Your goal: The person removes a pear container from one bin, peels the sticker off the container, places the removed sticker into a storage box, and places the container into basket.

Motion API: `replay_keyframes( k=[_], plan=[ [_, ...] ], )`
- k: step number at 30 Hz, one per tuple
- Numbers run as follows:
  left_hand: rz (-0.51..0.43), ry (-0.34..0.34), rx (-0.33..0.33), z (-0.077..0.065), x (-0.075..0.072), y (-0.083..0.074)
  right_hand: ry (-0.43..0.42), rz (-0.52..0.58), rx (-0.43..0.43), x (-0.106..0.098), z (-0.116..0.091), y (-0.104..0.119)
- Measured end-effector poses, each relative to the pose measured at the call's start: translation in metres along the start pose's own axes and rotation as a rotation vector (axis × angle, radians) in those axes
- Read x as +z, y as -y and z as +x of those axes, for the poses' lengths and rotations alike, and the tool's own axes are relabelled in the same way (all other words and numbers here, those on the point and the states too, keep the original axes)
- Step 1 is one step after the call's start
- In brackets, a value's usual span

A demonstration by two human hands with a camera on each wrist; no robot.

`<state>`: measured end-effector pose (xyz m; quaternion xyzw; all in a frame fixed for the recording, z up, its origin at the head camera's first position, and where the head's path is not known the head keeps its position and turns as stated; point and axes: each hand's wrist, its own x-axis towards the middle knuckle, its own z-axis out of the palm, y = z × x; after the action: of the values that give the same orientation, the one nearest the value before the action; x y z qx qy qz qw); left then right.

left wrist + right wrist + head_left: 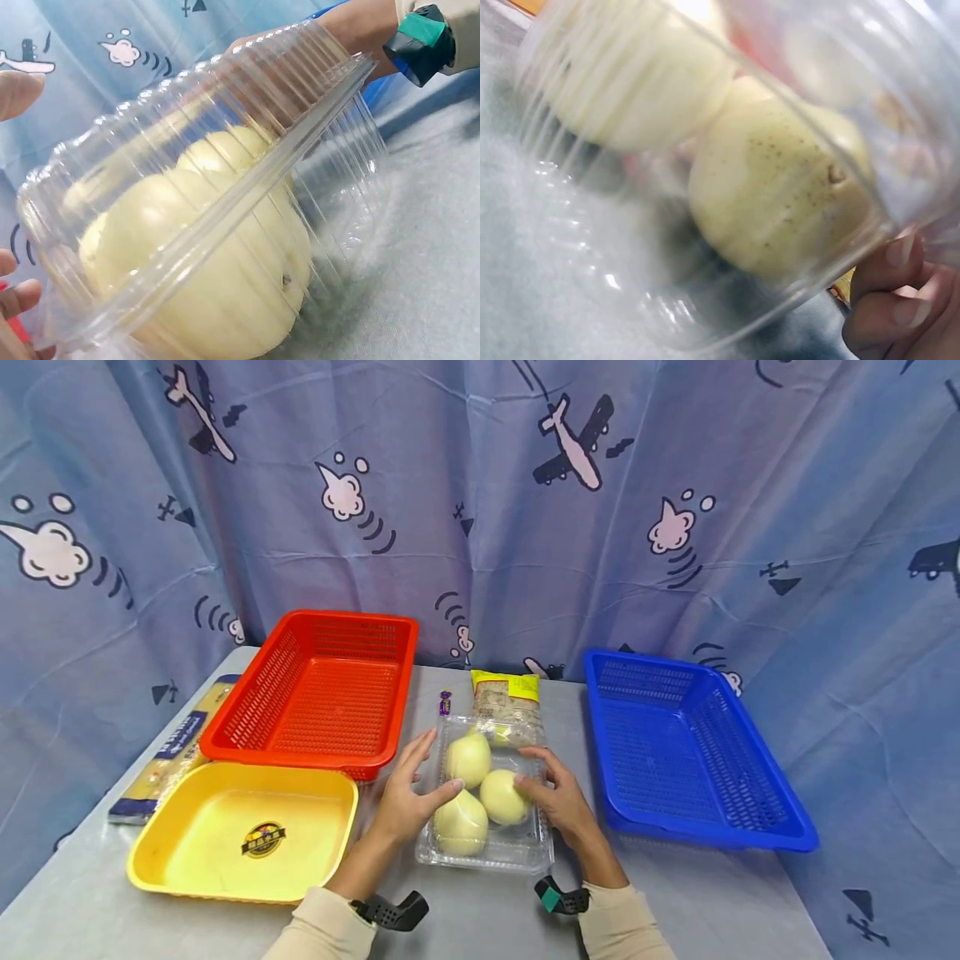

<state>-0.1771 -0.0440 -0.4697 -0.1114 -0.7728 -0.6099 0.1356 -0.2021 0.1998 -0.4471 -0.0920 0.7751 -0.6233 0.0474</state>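
Note:
A clear plastic clamshell box [487, 857], lid down, lies on the table with three pale yellow pears [461, 823] inside. In the left wrist view, the pears [217, 277] show through the ribbed wall. My left hand [408, 802] is at the box's left side, its fingers fairly straight and its thumb over the lid. My right hand [558, 797] grips the right side, thumb on top. The right wrist view shows its curled fingers [892, 300] at the box's rim. Contact of the left fingers [19, 300] with the box is unclear.
A yellow-topped bag [506, 693] and a small purple-wrapped candy [446, 702] lie behind the box. To the left are a red basket [337, 702], a yellow tray [225, 852] and a flat long package [176, 739]. A blue basket [667, 752] stands right.

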Motion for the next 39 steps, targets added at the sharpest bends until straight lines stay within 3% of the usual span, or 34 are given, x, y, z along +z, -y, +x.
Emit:
replay_keyframes(
  k=[19, 27, 39],
  plan=[
    [0.030, 0.073, -0.129, 0.003, 0.005, 0.013, 0.001, 0.004, 0.004, 0.004, 0.000, -0.002],
    [0.017, 0.105, -0.140, 0.003, 0.007, 0.014, 0.003, -0.011, 0.014, 0.002, -0.003, 0.000],
    [0.160, 0.145, -0.143, 0.009, 0.005, 0.008, 0.007, -0.102, 0.014, -0.002, -0.002, 0.008]
  ],
)
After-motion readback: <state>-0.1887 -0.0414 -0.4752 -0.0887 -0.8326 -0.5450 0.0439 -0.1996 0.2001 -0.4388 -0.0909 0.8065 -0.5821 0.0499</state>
